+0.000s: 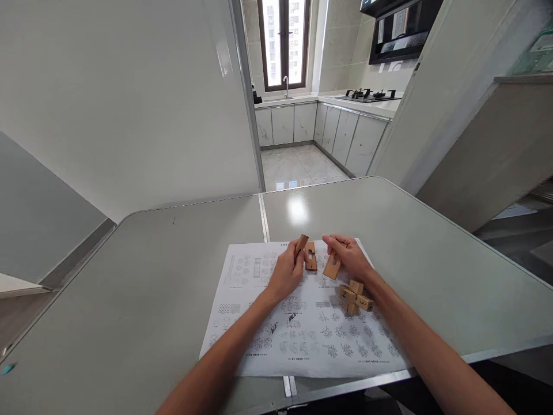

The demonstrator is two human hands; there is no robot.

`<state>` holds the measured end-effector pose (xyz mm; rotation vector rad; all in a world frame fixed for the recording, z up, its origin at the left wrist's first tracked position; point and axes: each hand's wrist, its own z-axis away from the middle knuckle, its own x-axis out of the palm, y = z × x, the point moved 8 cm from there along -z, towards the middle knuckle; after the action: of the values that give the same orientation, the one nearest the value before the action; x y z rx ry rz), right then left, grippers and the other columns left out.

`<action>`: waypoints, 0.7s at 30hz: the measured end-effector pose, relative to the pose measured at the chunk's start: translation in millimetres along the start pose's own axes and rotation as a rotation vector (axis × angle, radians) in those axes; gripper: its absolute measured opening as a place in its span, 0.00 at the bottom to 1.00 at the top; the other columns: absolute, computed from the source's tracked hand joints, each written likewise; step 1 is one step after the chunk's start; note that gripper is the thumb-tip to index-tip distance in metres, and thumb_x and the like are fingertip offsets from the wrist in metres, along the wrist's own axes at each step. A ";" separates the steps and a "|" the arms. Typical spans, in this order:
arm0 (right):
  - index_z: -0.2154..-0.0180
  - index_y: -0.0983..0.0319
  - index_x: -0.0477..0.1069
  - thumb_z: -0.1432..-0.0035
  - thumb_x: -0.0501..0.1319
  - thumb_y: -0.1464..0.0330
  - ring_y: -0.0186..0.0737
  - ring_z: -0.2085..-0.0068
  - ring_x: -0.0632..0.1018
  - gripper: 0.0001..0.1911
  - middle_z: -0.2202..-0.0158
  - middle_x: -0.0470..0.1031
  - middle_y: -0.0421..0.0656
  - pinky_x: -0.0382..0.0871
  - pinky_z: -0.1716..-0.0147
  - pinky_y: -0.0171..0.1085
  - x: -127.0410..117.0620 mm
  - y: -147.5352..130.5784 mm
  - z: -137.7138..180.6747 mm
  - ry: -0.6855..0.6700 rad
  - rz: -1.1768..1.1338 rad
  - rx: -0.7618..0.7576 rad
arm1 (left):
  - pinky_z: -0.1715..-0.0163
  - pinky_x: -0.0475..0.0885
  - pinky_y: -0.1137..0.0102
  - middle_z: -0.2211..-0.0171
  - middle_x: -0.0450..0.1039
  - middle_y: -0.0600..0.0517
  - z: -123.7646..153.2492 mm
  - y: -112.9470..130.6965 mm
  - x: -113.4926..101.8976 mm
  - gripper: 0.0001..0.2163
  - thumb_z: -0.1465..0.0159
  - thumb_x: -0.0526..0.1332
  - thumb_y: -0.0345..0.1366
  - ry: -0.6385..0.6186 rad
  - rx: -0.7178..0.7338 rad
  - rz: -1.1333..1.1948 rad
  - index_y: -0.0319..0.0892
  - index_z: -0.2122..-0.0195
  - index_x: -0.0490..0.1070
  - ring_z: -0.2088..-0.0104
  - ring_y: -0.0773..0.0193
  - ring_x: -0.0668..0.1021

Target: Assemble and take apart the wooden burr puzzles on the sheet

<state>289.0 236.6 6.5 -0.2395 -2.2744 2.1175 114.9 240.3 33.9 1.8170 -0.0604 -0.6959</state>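
My left hand (286, 271) is closed around a small wooden puzzle bar (301, 244) that sticks up past my fingers. Just right of it a notched wooden piece (311, 257) lies flat on the printed paper sheet (302, 334). My right hand (349, 255) pinches another flat wooden piece (332, 267), tilted over the sheet. A partly assembled wooden cross puzzle (355, 297) with printed marks rests on the sheet beside my right wrist.
The sheet lies on a grey folding table (129, 288) with a centre seam. Behind the table stands a white wall on the left and a doorway into a kitchen (302, 115) with cabinets, sink and stove. A grey counter (496, 144) stands at the right.
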 end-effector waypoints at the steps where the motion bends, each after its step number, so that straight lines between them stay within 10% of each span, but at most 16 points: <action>1: 0.80 0.58 0.63 0.38 0.62 0.43 0.33 0.80 0.58 0.30 0.83 0.55 0.33 0.52 0.79 0.36 0.6 -0.9 0.4 0.005 0.043 -0.013 | 0.67 0.68 0.69 0.66 0.74 0.53 0.2 0.5 -1.0 0.09 0.25 0.50 0.38 0.011 -0.002 -0.017 0.45 0.51 0.67 0.70 0.63 0.73; 21: 0.60 0.58 0.76 0.33 0.57 0.47 0.42 0.73 0.74 0.22 0.74 0.76 0.40 0.65 0.70 0.40 -8.5 -2.1 -2.9 0.155 0.470 -0.193 | 0.57 0.76 0.65 0.55 0.78 0.49 -0.5 -4.0 -1.6 0.18 0.24 0.49 0.34 0.051 0.012 -0.004 0.46 0.35 0.62 0.62 0.61 0.80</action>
<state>297.6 238.2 9.6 -0.9944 -2.5146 1.9536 112.6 242.8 31.1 1.8459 -0.0277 -0.6526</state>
